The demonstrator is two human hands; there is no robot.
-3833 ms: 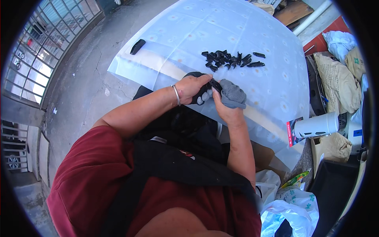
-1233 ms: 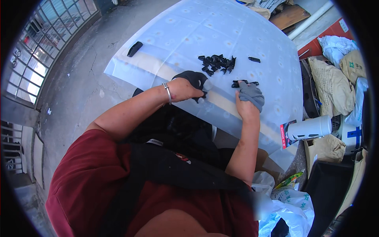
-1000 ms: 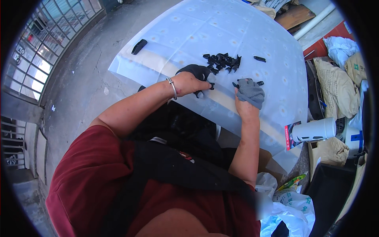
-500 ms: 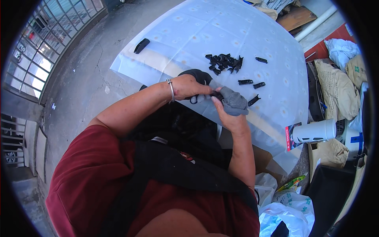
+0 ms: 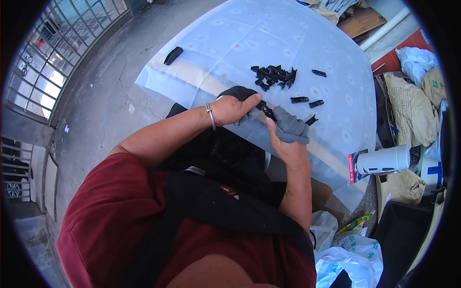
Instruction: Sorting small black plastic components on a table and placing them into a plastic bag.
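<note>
Between my two hands, above the table's near edge, is a small elongated black plastic part (image 5: 266, 111). My left hand (image 5: 236, 104), in a dark glove that leaves the thumb bare, pinches its upper left end. At the other end, my right hand (image 5: 287, 127) grips it with bare thumb and grey-gloved fingers. On the table beyond lies a pile of small black pieces (image 5: 274, 76). Several similar black parts lie apart to its right, among them a flat one (image 5: 299, 100) and a pronged one (image 5: 311, 120) just beyond my right hand.
A flower-patterned cloth covers the table (image 5: 230, 45). A larger black object (image 5: 173, 55) lies near its left edge. At the right stand a white cylinder (image 5: 384, 160), paper sacks (image 5: 414, 106) and a black tray (image 5: 402, 230). Plastic bags (image 5: 348, 259) sit below right.
My hands have drawn slightly apart, the right one shifting a little right and down. More of the black part shows between them. The pieces on the table lie as before.
</note>
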